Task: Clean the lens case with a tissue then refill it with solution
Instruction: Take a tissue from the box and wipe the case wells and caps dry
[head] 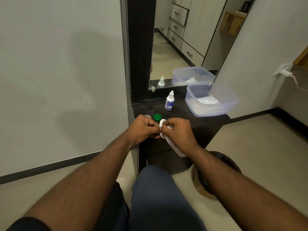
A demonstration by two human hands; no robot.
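Right now your two hands meet over the near edge of the dark table (191,112), and the lens case (162,122) sits pinched between them: your left hand (144,126) curls round its left side, while your right hand (179,129) presses the tissue (175,147) into it, the tissue's loose tail hanging down below your right wrist. Only a white rim of the case shows above your fingers, so you cannot tell its long axis for sure; it seems to run left to right between the hands. The solution bottle (169,101) stands upright further back, beyond the hands and slightly to the right, so your right hand looks the nearer one for the refill. The green cap (157,117) and a pale cap (147,116) lie just behind your left knuckles, between you and the bottle; reach over or beside them. The plastic tub (230,104) of tissues stands to the right, well clear.
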